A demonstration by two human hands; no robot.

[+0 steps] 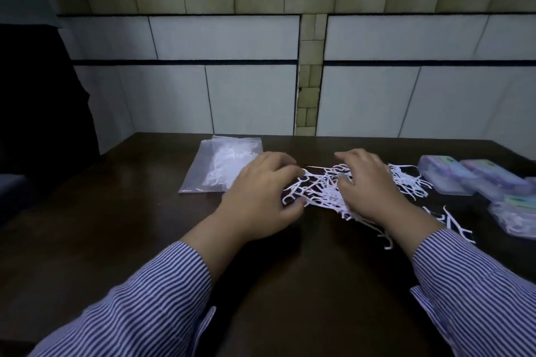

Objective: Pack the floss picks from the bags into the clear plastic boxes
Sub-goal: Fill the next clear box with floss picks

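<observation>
Floss picks (322, 188): a loose white heap spread on the table, centre to right, with a few strays trailing toward the near right.
Left hand (261, 197): palm down at the left edge of the heap; fingers loosely bent and slightly apart, fingertips and thumb touching the outer picks. Whether any pick is pinched cannot be told.
Right hand (368, 185): palm down over the middle of the heap; fingers bent and spread, resting on the picks. The grip beneath the hand is hidden.
Bag (220, 168): clear plastic, lying flat just left of the left hand, toward the far side; white picks inside.
Clear plastic boxes (475, 180): a cluster at the right edge of the table, just beside the heap; the nearest one shows white picks through its wall.
Sleeves (162, 293): blue and white stripes on both forearms.
Table (121, 211): dark wood, set against a wall (246, 95) of pale tiles.
</observation>
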